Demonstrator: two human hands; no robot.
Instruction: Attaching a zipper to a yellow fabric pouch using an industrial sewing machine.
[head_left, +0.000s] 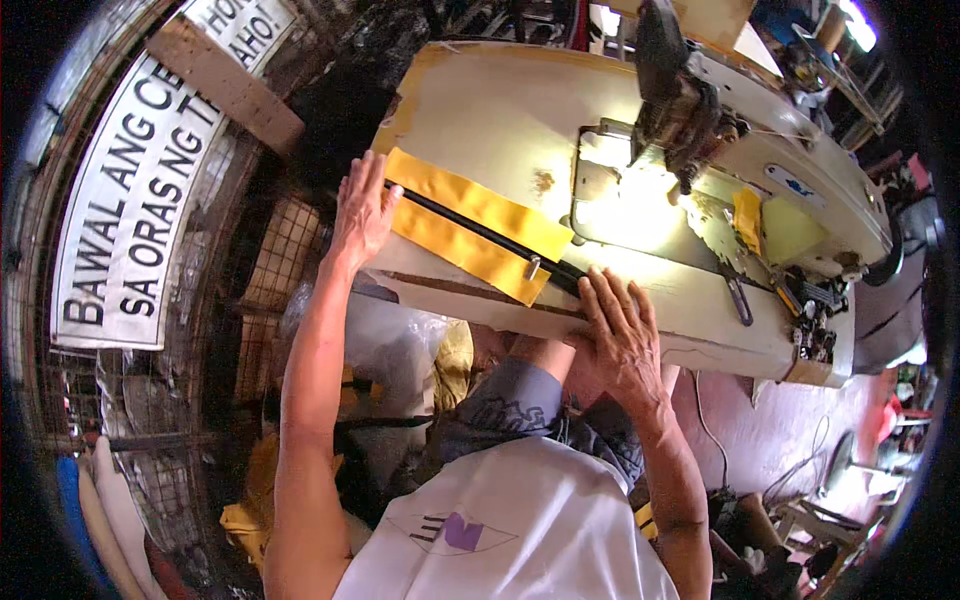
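A yellow fabric panel (435,250) lies on the sewing table, with a black zipper (462,229) running along its middle. Its metal zipper pull (533,267) rests close to the right end of the panel. At the panel's left end, my left hand (362,212) lies with fingers stretched out and the thumb apart, touching the zipper end. My right hand (622,335) is at the table's near edge, fingers extended and flat, over the zipper tail that sticks out past the fabric. Both hands appear open.
A sewing machine (800,190) with a lit needle area stands on the right of the table (490,95). Beside it lie dark-handled snips (738,297), a yellow scrap (746,218) and small metal parts (815,320). Clear plastic (385,335) hangs below the near edge.
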